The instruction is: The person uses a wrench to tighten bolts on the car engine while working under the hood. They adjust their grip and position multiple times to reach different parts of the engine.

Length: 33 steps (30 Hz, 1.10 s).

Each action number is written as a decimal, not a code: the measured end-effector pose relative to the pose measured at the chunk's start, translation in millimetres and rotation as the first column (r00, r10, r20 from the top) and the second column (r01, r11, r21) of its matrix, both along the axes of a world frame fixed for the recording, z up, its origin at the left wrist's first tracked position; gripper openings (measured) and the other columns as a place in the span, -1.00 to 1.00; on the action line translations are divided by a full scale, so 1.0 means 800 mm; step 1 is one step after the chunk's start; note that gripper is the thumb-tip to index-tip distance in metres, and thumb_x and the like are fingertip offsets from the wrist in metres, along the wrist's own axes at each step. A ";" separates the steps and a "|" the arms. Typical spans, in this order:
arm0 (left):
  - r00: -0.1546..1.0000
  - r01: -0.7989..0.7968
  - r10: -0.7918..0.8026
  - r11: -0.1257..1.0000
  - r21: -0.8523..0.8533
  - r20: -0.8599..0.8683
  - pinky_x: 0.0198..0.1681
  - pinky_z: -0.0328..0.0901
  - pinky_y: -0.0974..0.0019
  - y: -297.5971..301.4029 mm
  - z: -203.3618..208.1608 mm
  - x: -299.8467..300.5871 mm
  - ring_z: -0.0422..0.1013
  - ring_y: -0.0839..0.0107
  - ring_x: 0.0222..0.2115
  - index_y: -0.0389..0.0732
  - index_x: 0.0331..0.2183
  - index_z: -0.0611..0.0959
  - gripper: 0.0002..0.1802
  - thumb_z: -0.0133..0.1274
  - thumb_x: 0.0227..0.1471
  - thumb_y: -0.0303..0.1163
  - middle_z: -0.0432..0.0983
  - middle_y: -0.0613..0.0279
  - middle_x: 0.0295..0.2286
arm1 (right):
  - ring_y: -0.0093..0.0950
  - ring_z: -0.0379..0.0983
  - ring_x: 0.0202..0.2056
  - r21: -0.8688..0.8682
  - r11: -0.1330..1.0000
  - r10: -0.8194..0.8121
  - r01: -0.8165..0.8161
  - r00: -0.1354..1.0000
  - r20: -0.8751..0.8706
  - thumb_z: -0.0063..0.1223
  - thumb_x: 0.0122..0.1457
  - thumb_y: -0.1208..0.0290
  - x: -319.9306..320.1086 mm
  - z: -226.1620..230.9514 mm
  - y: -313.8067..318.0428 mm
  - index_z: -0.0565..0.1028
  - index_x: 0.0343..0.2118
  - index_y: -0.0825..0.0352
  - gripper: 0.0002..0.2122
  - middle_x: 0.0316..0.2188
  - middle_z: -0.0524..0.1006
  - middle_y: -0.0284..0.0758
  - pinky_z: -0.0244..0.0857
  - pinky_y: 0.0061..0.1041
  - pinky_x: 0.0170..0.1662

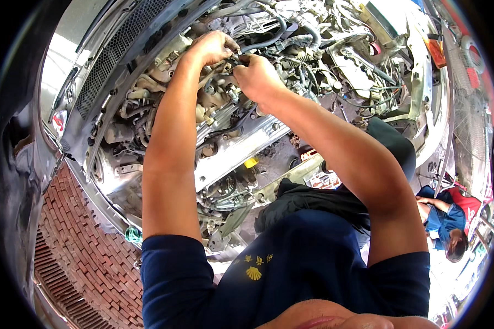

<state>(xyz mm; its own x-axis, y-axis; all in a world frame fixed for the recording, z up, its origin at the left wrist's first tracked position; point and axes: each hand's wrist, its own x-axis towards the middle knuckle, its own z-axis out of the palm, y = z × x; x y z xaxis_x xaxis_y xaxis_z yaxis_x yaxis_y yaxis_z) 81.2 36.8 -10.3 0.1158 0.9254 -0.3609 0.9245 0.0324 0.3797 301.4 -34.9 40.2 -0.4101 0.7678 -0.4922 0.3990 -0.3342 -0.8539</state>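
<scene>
Both my arms reach forward over an open car engine bay. At the far side of the engine (pixel 217 101), my left hand (pixel 211 48) is closed, fingertips bent down among hoses and fittings. Just right of it, my right hand (pixel 256 77) is closed too, thumb and finger pinched at a small dark part between the hands. I cannot make out what either hand grips; the fingers hide it. A thick black hose (pixel 266 39) curves just beyond my right hand. The silvery metal cover (pixel 241 145) lies nearer to me, below my wrists.
Wiring and ribbed hoses (pixel 310 35) crowd the far right of the bay. A battery-like box (pixel 381 22) stands beyond them. A yellow cap (pixel 251 163) sits near the front. Brick paving (pixel 88 247) lies at left. Another person (pixel 447 222) is at the right.
</scene>
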 end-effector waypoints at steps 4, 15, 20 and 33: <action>0.999 0.034 -0.032 0.998 0.050 -0.042 0.05 0.45 0.19 0.003 0.000 0.008 0.64 0.17 -0.14 -0.17 -0.06 0.78 -0.65 0.22 0.06 -0.46 0.73 0.00 -0.17 | -0.14 0.63 -0.21 0.311 0.881 0.277 -0.357 0.921 0.273 0.04 0.24 0.36 0.027 -0.006 0.033 0.53 0.15 0.40 -0.58 -0.24 0.66 0.01 0.46 -0.16 -0.05; 0.988 0.064 -0.054 0.996 0.065 -0.144 -0.01 0.47 0.17 -0.005 0.003 0.000 0.64 0.23 -0.16 0.13 -0.06 0.81 -0.63 0.20 0.05 -0.25 0.74 0.17 -0.20 | -0.18 0.70 -0.28 0.446 0.520 0.280 -0.729 0.638 0.717 -0.02 0.24 0.48 0.064 0.014 0.026 0.49 0.24 0.12 -0.53 -0.35 0.70 -0.13 0.55 -0.17 -0.29; 0.999 0.033 -0.031 0.996 0.082 -0.034 -0.05 0.46 0.22 -0.005 0.004 0.004 0.65 0.26 -0.24 -0.10 -0.08 0.80 -0.65 0.16 0.06 -0.40 0.74 0.05 -0.27 | -0.18 0.70 -0.27 0.461 0.435 0.291 -0.774 0.605 0.741 -0.04 0.27 0.47 0.063 0.014 0.024 0.53 0.15 0.15 -0.61 -0.38 0.69 -0.18 0.55 -0.18 -0.28; 0.996 0.045 -0.039 0.996 0.075 -0.079 0.04 0.45 0.17 -0.003 0.004 0.003 0.63 0.14 -0.14 -0.04 -0.06 0.80 -0.63 0.19 0.05 -0.36 0.73 0.02 -0.18 | -0.15 0.70 -0.22 0.461 0.436 0.283 -0.773 0.604 0.745 -0.03 0.28 0.47 0.055 0.015 0.025 0.55 0.10 0.19 -0.67 -0.32 0.70 -0.16 0.53 -0.14 -0.20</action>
<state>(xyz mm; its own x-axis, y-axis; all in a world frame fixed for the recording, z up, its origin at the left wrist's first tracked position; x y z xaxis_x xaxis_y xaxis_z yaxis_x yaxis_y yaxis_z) 83.6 34.4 -6.7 0.1294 0.9457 -0.2980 0.9511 -0.0333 0.3072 345.5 -15.1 52.2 -0.7455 0.6392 -0.1887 0.6653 0.6969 -0.2677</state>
